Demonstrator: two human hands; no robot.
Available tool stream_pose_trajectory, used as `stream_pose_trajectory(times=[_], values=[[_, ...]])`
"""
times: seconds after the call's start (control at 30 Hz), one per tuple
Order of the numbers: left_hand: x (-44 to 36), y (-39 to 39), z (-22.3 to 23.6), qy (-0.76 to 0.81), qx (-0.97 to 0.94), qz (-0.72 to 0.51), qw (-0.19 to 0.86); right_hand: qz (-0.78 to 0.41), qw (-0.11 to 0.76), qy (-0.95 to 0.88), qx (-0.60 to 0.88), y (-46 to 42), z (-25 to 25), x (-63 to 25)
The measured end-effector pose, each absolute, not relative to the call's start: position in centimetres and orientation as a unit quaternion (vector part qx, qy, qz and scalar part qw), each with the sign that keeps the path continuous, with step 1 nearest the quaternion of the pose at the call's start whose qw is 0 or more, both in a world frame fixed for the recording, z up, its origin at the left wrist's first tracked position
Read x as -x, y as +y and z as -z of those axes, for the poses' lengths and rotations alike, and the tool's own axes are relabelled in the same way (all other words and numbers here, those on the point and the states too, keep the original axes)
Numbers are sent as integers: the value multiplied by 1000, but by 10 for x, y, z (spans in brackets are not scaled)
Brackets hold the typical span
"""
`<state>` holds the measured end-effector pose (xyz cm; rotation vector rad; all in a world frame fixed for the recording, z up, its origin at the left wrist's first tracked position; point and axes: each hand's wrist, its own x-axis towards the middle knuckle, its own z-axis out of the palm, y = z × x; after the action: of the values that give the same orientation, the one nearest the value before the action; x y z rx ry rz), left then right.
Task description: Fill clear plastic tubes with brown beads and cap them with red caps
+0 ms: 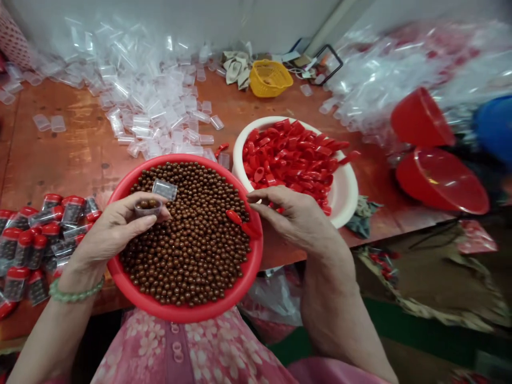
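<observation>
Forearms [334, 309] angled inward, left fingers [140, 226] gripping cup [147, 212]

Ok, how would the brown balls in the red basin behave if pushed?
The brown balls would probably roll, being round and loose. Their glossy surfaces may make them slippery to pinch. The wall of the red basin around them would likely contain a gentle push.

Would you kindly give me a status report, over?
Left hand holding clear cup, brown balls inside. Right hand by red basin's rim, grip unclear. Possibly in the way: red pieces atop basin's balls.
</observation>
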<state>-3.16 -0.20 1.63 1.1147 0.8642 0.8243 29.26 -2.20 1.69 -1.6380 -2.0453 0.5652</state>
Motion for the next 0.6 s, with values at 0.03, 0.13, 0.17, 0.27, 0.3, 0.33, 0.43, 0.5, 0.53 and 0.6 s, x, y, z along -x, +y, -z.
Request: stream_pose_trajectory(times=[0.03, 0.13, 0.17, 0.27, 0.3, 0.33, 0.43, 0.5, 0.53, 0.6], values=[[31, -3, -17, 400, -512, -351, 674, -202, 202, -752, 594, -24, -16, -295], [25, -4, -14, 409, -523, -346, 663, -180, 121, -786, 578, -28, -10, -292], [23, -4, -12, 401, -518, -351, 669, -165, 100, -796, 574, -30, -8, -290], [15, -3, -5, 366, -491, -355, 706, -98, 61, -808, 577, -33, 2, -279], [13, -3, -3, 351, -478, -359, 721, -77, 54, -810, 579, -34, 5, -275], [11, -4, -1, 336, -465, -364, 733, -61, 51, -812, 578, -34, 8, -272], [9, -5, 0, 312, -430, -373, 760, -46, 67, -820, 566, -34, 18, -263], [9, -7, -1, 298, -407, -375, 778, -57, 95, -820, 562, -32, 21, -259], [10, -7, -2, 290, -395, -374, 787, -66, 114, -816, 563, -31, 21, -258], [11, -9, -2, 269, -367, -372, 809, -97, 158, -805, 564, -29, 18, -255]])
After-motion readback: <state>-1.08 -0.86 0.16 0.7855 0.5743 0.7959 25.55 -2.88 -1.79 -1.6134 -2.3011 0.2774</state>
